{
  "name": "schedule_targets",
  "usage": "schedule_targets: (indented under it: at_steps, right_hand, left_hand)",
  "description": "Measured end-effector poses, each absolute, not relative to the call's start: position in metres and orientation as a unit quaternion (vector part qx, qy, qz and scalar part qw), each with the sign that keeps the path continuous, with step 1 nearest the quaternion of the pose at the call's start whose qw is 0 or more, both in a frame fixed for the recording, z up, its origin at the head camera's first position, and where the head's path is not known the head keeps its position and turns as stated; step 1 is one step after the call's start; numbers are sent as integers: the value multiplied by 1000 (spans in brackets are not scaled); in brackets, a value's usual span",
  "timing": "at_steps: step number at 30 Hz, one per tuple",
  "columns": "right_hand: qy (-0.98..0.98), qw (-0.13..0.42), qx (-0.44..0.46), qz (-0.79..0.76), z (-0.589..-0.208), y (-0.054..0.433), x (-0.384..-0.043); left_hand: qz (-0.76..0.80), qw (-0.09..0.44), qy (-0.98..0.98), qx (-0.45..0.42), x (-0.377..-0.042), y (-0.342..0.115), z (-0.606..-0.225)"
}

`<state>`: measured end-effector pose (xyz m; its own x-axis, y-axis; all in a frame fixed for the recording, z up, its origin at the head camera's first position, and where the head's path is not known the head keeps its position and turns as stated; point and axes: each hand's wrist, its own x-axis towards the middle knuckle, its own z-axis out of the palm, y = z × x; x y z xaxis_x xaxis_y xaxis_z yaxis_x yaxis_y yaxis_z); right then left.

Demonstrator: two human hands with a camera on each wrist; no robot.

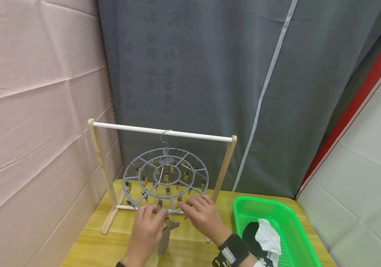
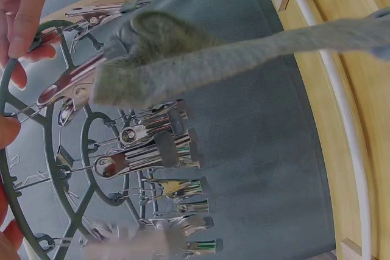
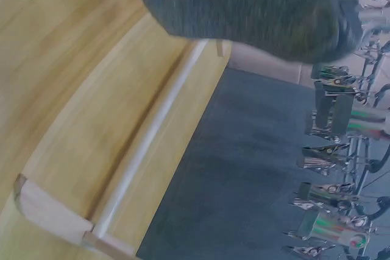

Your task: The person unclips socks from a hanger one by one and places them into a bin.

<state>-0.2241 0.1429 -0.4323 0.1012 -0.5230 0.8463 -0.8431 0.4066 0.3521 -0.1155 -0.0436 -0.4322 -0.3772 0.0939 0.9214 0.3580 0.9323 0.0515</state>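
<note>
A round grey clip hanger (image 1: pixel 132 163) with many metal clips hangs by its hook from a white rail. One clip (image 2: pixel 70 86) at its near edge holds a grey sock (image 1: pixel 164 241), which dangles below the ring. My left hand (image 1: pixel 147 228) is at the near rim, left of that clip, fingertips bent onto it. On the other side of the clip, my right hand (image 1: pixel 204 215) pinches the rim between thumb and fingers, as the left wrist view shows. In the right wrist view the sock (image 3: pixel 250 10) looms large and blurred at the top; neither hand touches it.
A wooden stand (image 1: pixel 101 159) carries the white rail (image 1: pixel 197 136) on the wooden table (image 1: pixel 93 248). To the right is a green basket (image 1: pixel 302 237) with black and white cloth pieces (image 1: pixel 267 235) in it. A grey curtain (image 1: pixel 194 74) hangs behind.
</note>
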Motion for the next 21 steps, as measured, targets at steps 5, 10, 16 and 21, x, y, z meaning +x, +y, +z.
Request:
schedule_targets:
  at_steps: [5, 10, 16, 21]
  right_hand:
    - [-645, 511, 546, 160, -426, 136, -220]
    - [-621, 525, 558, 168, -414, 126, -213]
    - [-613, 540, 553, 163, -405, 118, -207]
    - [-623, 537, 550, 149, -404, 116, -203]
  left_hand:
    - [-130, 569, -803, -115, -114, -47, -435]
    - [-142, 656, -735, -99, -112, -49, -451]
    - [-252, 520, -814, -54, -104, -52, -475]
    - [-305, 468, -828, -62, -112, -55, -476]
